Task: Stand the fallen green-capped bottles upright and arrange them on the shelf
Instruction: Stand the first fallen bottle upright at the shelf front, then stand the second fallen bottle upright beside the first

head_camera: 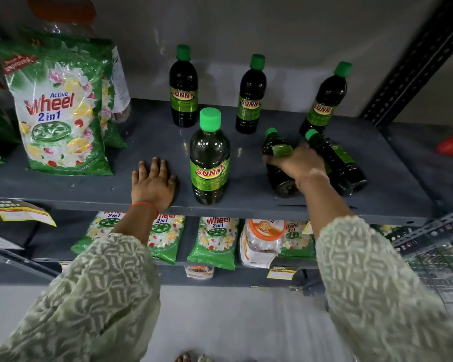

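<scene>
on shelf (pixel 147 142), right hand (pixel 296 163) grips fallen bottle (pixel 279 165)

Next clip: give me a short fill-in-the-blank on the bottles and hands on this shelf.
1. ____ green-capped bottles stand upright on the shelf.
2. The right hand reaches onto a bottle lying on its ____.
3. The left hand rests ____ on the shelf, holding nothing.
4. The detergent bag stands to the ____ of the bottles.

Missing words: four; side; flat; left

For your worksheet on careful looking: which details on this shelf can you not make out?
1. Head view: right hand is motion-blurred, so its grip on the fallen bottle is unclear.
2. That bottle's label is mostly covered by the hand.
3. Price tags on the lower shelf are too small to read.
</scene>
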`<state>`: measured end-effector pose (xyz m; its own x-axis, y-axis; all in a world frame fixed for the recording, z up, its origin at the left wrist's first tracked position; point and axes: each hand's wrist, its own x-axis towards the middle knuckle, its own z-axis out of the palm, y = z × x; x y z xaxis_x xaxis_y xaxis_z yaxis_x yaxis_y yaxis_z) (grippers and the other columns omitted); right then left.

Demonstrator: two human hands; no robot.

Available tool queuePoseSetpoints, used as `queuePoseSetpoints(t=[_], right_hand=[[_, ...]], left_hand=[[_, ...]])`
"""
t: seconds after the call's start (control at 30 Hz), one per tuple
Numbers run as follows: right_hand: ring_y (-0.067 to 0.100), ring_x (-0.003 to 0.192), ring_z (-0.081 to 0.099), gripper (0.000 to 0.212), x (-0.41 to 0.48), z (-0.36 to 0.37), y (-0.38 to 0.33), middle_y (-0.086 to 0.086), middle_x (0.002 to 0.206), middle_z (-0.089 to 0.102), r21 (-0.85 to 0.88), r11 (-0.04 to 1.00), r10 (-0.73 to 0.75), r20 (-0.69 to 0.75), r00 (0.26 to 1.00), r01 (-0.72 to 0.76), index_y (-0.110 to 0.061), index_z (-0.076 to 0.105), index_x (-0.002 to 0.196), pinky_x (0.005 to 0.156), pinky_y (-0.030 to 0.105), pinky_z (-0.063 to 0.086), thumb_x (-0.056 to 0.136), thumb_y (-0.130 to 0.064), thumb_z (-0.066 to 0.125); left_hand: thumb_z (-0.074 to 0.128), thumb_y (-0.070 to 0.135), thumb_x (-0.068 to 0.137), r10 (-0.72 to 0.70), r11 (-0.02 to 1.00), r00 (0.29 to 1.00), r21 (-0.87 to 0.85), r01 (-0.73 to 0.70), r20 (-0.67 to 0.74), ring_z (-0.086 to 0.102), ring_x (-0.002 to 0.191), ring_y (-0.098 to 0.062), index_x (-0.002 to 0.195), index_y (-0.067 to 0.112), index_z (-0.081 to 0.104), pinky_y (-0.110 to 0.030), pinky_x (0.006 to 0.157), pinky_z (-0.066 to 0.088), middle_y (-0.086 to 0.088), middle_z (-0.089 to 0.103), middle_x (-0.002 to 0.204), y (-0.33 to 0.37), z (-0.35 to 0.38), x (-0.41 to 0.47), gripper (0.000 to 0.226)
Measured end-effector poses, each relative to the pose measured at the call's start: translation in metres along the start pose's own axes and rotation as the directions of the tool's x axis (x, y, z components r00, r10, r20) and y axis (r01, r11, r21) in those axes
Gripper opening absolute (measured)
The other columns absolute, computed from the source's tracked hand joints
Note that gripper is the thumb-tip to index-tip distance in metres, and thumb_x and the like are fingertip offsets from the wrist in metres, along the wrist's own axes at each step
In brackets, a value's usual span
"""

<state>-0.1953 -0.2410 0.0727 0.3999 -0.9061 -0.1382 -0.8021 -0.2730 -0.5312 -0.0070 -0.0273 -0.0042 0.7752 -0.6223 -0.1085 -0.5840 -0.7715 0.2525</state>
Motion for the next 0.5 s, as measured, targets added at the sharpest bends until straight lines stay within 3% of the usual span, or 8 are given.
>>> queuePoseSetpoints(t=[0.03,0.1,0.2,0.3,0.5], right_hand=[[0.034,0.115,0.054,0.092,0.008,0.002,0.001,0.017,0.130,0.055,0.028,0.997,0.064,0.114,0.991,-0.068,-0.003,0.044,0.128,0.097,0.039,0.046,0.061,-0.059,0.073],[0.031,0.104,0.061,0.079,0.011,0.012,0.003,0.014,0.119,0.064,0.104,0.990,0.078,0.128,0.989,-0.092,-0.004,0.055,0.118,0.089,0.035,0.051,0.059,-0.052,0.076],[0.036,0.105,0.059,0.079,0.004,0.031,-0.003,0.019,0.114,0.063,0.247,0.969,0.006,-0.116,0.993,0.023,0.002,0.050,0.111,0.087,0.040,0.051,0.058,-0.049,0.078],[0.039,0.109,0.050,0.083,-0.014,0.054,-0.011,0.024,0.114,0.055,0.416,0.871,-0.099,-0.373,0.923,0.261,0.004,0.041,0.115,0.091,0.044,0.046,0.060,-0.046,0.079],[0.035,0.114,0.043,0.092,-0.023,0.078,-0.010,0.023,0.121,0.041,0.436,0.814,-0.194,-0.417,0.888,0.383,0.005,0.036,0.125,0.100,0.036,0.036,0.057,-0.035,0.084]], left_hand=[[0.023,0.035,0.097,-0.006,1.000,1.000,0.009,0.006,-0.006,0.000,0.146,-0.033,0.148,0.015,0.011,-0.046,0.120,0.004,-0.006,0.006,0.160,0.000,0.001,0.000,0.056],[0.023,0.036,0.097,-0.012,1.000,1.000,0.022,0.013,-0.015,0.000,0.146,-0.033,0.148,0.014,0.011,-0.046,0.120,0.004,-0.006,0.006,0.160,0.000,0.003,-0.001,0.057],[0.022,0.037,0.097,-0.013,0.999,0.999,0.033,0.014,-0.035,0.002,0.146,-0.033,0.148,0.014,0.011,-0.047,0.120,0.006,-0.006,0.007,0.160,0.000,0.005,0.001,0.057],[0.023,0.036,0.097,-0.011,0.999,0.999,0.038,0.013,-0.044,0.003,0.146,-0.033,0.148,0.015,0.012,-0.047,0.119,0.007,-0.006,0.008,0.160,0.000,0.006,0.001,0.057],[0.024,0.036,0.097,-0.004,0.999,0.999,0.045,0.006,-0.047,0.004,0.146,-0.033,0.148,0.015,0.011,-0.046,0.119,0.008,-0.005,0.008,0.160,0.000,0.006,-0.001,0.057]])
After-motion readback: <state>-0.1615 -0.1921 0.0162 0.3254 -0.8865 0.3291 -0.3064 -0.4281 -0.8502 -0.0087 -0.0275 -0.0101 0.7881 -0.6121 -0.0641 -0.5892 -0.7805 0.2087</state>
